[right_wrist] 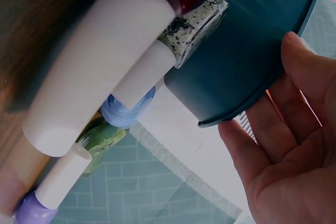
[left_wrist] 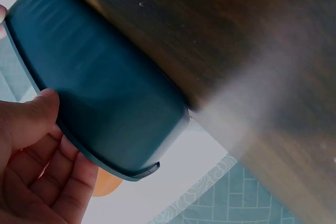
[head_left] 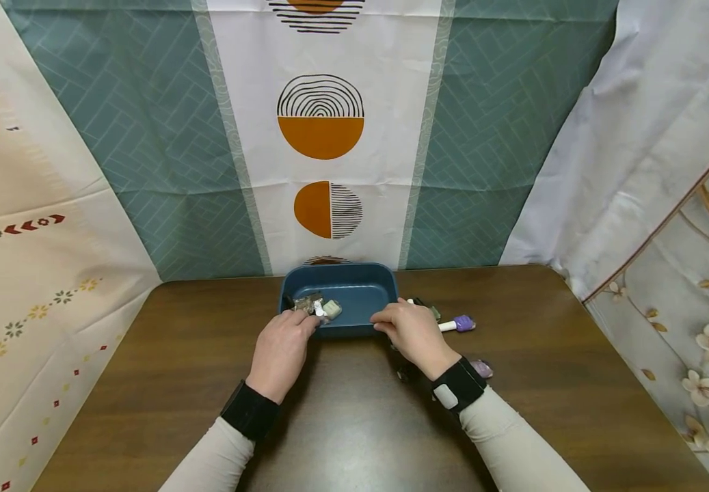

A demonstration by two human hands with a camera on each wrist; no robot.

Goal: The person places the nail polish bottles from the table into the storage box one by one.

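Two hands for one blue rectangular tray [head_left: 348, 329], set at the far edge of the wooden table [head_left: 145, 383], long axis running left to right, square across the person's front. On the left, left hand [head_left: 282, 350]: thumb on the outer near wall, fingers curled past the rim, pinching near the near-left corner. Just beyond those fingertips, inside the tray's left end, a cluster of small items [head_left: 332, 309], too small to name surely. On the right, right hand [head_left: 414, 335]: thumb likewise on the outer wall, fingers past the rim, clamped close to the near-right corner. Lies on the far side of both hands, touching each, neither one nearer. Farther right, nail-polish bottles: speckled [right_wrist: 199, 27] just beside the tray, then blue [right_wrist: 115, 116], green [right_wrist: 105, 140] and white-capped purple [head_left: 465, 322]; nearer, by the right wrist, something lilac [head_left: 482, 369].
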